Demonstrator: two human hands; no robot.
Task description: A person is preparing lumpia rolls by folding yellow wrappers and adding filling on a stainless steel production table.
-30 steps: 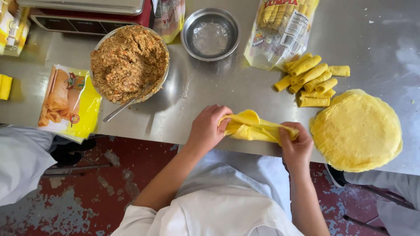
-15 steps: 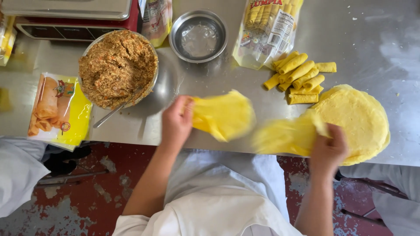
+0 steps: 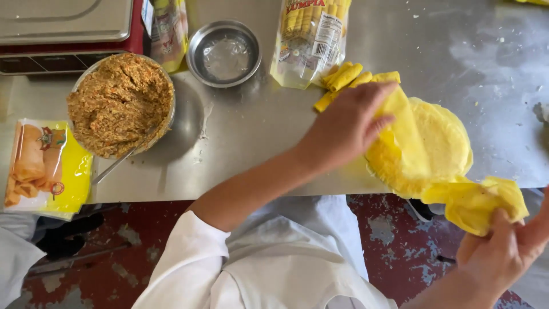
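Two hands work at a steel table (image 3: 274, 143). The left hand (image 3: 349, 123) reaches across and lies flat on the wrapper stack (image 3: 434, 143), fingers spread on the stack's left side, pressing rather than clenching; whether it pinches a sheet I cannot tell. The right hand (image 3: 503, 252) is off the table edge at lower right, fingers closed on one crumpled wrapper (image 3: 480, 203), which hangs just past the near rim of the stack and touches it. One stack of round yellow wrappers sits at the table's front right; the sheets in it are too thin to count. Behind the left hand lie rolled yellow sticks (image 3: 343, 77), about four showing, the rest hidden by the hand. One clear bag (image 3: 309, 34) of more sticks lies just behind them. One small metal bowl (image 3: 224, 52) stands at the back, one large bowl of brown filling (image 3: 120, 103) to its left with a spoon handle (image 3: 114, 166) sticking out, and one flat yellow packet (image 3: 46, 166) at far left. Half a second ago each hand held a separate sheet in the air in front of the table, apart; now the left hand has moved across to the stack and the right has dropped lower and further right
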